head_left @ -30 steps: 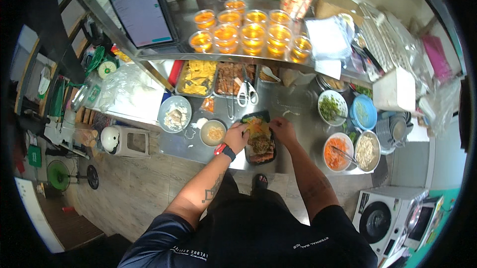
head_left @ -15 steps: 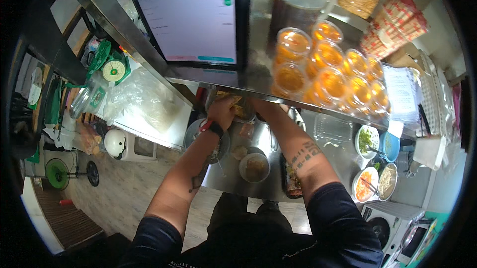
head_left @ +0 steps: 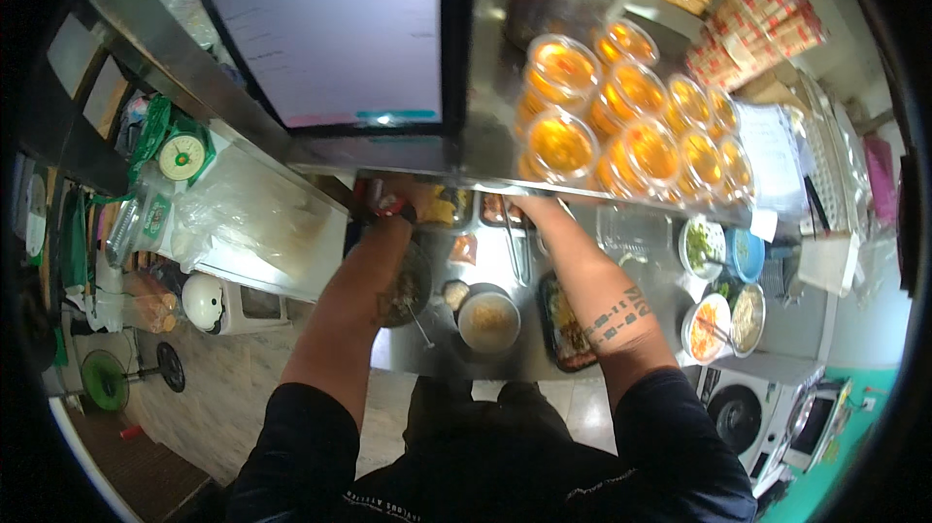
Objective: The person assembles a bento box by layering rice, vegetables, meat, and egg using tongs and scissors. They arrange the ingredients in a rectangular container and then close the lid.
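Food of a yellow colour [head_left: 449, 203] lies in a tray [head_left: 474, 209] just to the right of our left hand [head_left: 417, 195], and a second tray of brown meat [head_left: 496, 210] sits between our two hands, close to our right hand [head_left: 529, 203]. Shadow darkens our left fingers and the shelf [head_left: 495, 170] hides our right ones, so we cannot tell whether either grip is spread or pinching anything. Nearer to us than both hands are an orange packet [head_left: 464, 249], metal tongs [head_left: 524, 269] and a bowl of pale food [head_left: 488, 317]. Our left forearm partly covers a grey bowl [head_left: 413, 280]; our right forearm overlaps a black container of food [head_left: 557, 324]. Well right of our right hand stand bowls of greens [head_left: 699, 246] and shredded carrot [head_left: 706, 329]. Beyond our hands, we see cups of orange liquid [head_left: 636, 149] and a screen [head_left: 330, 28].
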Available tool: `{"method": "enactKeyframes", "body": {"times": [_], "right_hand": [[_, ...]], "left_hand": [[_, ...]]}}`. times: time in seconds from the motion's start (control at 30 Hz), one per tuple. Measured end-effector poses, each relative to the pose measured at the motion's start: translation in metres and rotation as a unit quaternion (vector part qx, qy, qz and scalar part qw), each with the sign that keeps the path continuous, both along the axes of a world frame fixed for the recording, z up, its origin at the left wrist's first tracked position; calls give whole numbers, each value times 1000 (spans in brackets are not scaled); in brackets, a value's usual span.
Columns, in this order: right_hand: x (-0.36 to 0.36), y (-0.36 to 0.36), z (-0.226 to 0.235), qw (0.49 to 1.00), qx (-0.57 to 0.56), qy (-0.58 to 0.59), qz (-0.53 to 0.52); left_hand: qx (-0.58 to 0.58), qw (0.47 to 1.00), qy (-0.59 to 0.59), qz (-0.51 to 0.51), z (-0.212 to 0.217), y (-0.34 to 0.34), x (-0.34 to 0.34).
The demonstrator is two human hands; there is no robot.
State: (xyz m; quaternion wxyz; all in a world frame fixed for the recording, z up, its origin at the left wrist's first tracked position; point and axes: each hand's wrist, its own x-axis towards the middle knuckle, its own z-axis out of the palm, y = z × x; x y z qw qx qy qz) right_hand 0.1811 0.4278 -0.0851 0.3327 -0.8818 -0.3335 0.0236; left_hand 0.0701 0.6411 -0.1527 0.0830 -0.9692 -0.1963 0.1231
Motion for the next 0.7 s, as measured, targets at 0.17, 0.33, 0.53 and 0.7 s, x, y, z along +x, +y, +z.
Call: {"method": "enactKeyframes", "body": {"times": [0.17,0.33,0.53,0.7], "right_hand": [[-53,-116,57,929,201,310,-27],[-110,-289,67,839,206,496,-88],[-161,-386,44,795,182,567,-117],[-158,-413,19,836,179,518,-16]], "left_hand": [[-199,922,-332,27,38,-1,-41],[-389,816,-417,92,96,-97,-123],[-789,482,-213,317,107,-303,-204],[-781,434,-217,393,58,-374,-218]]}}
